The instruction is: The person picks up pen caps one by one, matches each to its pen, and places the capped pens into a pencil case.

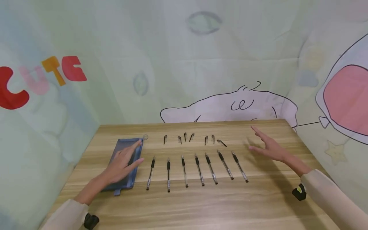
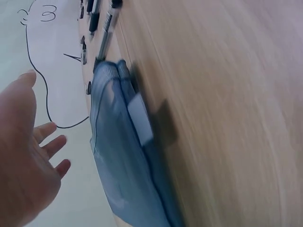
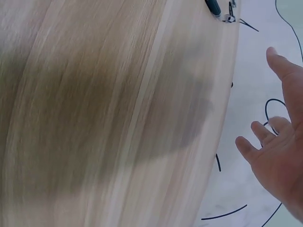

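Observation:
My left hand (image 1: pixel 123 163) hovers over a blue zip pouch (image 1: pixel 134 169) on the left of the table, fingers extended and holding nothing. In the left wrist view the pouch (image 2: pixel 124 156) lies flat below that hand (image 2: pixel 28 151), with a pale tab at its edge. My right hand (image 1: pixel 271 148) is raised above the table's right side, fingers spread, casting a shadow. Nothing is in its grasp in the right wrist view either. Between the hands lies a row of several uncapped black gel pens (image 1: pixel 197 168), tips pointing away. Behind them is a row of several loose pen caps (image 1: pixel 185 137).
The wooden table (image 1: pixel 201 209) ends at a printed cloth backdrop (image 1: pixel 178 64) along the back and sides. A small ring (image 1: pixel 145 137) sits at the pouch's far corner. Black wrist devices (image 1: pixel 299 192) are worn at both sleeves.

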`<state>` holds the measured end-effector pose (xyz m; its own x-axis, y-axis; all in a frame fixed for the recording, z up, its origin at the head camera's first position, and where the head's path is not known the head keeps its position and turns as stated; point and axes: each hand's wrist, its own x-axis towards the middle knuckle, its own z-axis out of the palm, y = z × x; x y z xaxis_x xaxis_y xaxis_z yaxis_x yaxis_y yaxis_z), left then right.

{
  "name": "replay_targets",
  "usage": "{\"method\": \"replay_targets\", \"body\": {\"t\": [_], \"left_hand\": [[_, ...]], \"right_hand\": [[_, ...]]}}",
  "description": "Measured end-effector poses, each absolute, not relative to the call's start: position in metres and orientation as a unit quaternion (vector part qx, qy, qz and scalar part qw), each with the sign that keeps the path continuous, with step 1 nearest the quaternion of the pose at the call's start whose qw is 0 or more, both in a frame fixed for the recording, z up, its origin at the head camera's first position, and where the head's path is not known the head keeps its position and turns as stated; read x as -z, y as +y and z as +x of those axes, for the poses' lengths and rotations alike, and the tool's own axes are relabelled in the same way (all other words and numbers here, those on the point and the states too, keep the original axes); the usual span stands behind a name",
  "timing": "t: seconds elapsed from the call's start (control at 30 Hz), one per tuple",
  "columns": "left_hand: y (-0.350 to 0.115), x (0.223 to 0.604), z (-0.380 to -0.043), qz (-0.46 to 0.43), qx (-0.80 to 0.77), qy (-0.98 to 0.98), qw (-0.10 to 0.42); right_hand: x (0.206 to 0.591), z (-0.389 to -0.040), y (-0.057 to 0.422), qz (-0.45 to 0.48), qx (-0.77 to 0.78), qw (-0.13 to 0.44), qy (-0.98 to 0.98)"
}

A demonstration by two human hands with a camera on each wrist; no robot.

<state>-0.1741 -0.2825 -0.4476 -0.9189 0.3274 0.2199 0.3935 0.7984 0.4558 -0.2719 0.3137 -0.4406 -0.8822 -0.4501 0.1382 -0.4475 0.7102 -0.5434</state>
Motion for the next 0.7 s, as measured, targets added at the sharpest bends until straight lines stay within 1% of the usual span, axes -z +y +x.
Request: {"method": "replay_targets", "body": {"t": [0.1,0.2,0.37,0.47,0.7], "left_hand": [[-0.275,0.446,-0.174,-0.19,0.3,-0.934,0.044],[-0.268,0.446,-0.172,-0.187,0.34,-0.921,0.023],[-0.256,0.444,-0.165,-0.183,0.361,-0.914,0.002],[-0.25,0.445,-0.164,-0.183,0.367,-0.912,-0.001],[-0.243,0.452,-0.166,-0.173,0.393,-0.903,0.009]], "right_hand": [[0.439,-0.269,0.316,-0.235,0.326,0.012,0.916],[0.438,-0.268,0.316,-0.23,0.368,0.035,0.9],[0.438,-0.268,0.314,-0.209,0.412,0.063,0.885],[0.437,-0.267,0.314,-0.198,0.419,0.069,0.883],[0.435,-0.265,0.316,-0.194,0.44,0.084,0.873]]}}
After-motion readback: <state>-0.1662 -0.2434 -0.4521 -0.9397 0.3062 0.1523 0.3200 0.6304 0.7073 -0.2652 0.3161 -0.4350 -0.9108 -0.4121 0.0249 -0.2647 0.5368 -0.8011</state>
